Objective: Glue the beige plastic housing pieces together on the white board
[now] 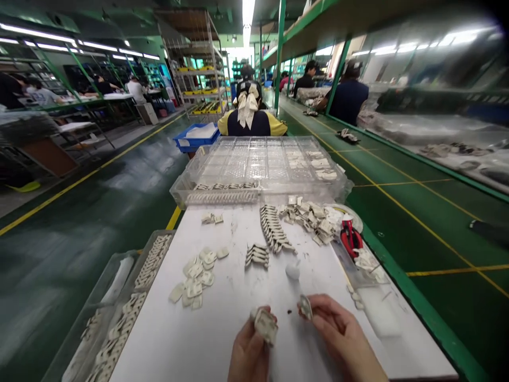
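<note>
Head view: left hand (250,347) holds a squarish beige plate (265,327), grip narrow; right hand (338,324) pinches a rounded pale piece (306,306), nearly edge-on. Both held apart over white tabletop (159,339), nearer than the loose flat pieces (195,270).

Matt pieces (194,270), smooth tabletop (183,345), glossy clear plastic tray (238,158).

On my table (167,339) lie plates (194,269) at left, a row of parts (272,228) in the middle, a heap (314,217) to its right, a tray (302,190) behind.
</note>
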`<move>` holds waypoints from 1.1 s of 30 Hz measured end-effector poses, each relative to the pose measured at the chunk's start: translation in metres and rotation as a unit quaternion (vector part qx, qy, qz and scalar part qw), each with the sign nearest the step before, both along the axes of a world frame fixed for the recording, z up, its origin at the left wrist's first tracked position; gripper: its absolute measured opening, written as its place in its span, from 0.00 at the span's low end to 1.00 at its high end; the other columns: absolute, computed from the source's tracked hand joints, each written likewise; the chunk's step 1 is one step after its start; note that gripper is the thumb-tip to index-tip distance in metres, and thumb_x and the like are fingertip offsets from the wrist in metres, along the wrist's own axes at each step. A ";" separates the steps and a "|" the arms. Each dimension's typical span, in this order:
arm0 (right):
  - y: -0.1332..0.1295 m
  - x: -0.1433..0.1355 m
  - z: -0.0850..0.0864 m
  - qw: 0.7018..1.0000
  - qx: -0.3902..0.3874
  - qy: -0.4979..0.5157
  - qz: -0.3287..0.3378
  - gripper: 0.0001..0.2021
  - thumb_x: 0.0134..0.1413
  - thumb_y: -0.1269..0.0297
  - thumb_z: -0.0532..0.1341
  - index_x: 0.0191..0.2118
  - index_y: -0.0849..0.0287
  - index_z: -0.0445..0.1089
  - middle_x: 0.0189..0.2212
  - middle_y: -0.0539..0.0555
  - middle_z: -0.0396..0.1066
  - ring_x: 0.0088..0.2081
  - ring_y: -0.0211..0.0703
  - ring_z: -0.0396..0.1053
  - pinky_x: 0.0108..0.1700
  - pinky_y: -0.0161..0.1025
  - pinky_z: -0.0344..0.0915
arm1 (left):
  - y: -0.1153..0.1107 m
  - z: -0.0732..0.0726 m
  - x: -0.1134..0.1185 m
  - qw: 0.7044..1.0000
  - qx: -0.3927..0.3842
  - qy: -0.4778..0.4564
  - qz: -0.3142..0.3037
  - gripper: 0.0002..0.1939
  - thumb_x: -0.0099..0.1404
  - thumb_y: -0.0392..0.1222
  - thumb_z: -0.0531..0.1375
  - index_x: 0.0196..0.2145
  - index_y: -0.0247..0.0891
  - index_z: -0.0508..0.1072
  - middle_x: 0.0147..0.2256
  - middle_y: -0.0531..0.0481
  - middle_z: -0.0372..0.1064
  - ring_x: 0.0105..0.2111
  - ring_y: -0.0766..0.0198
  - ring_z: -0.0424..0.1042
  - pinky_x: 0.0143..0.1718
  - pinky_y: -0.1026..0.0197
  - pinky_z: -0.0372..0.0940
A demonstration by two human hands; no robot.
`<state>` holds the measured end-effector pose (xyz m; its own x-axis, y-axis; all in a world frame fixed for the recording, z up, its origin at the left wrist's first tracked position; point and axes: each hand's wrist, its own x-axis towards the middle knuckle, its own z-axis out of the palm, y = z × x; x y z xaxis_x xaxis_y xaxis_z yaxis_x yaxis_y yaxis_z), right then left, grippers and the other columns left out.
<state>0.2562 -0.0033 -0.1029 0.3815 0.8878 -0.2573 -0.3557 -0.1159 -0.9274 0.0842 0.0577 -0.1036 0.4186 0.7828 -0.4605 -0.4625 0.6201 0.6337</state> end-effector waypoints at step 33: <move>-0.006 -0.025 0.034 0.878 0.122 -0.462 0.018 0.08 0.58 0.70 0.67 0.43 0.52 0.76 0.40 0.51 0.77 0.42 0.38 0.76 0.45 0.32 0.74 | -0.016 0.007 0.017 1.000 0.025 0.017 -0.005 0.20 0.50 0.49 0.76 0.39 0.40 0.80 0.40 0.49 0.80 0.43 0.61 0.77 0.49 0.61 0.68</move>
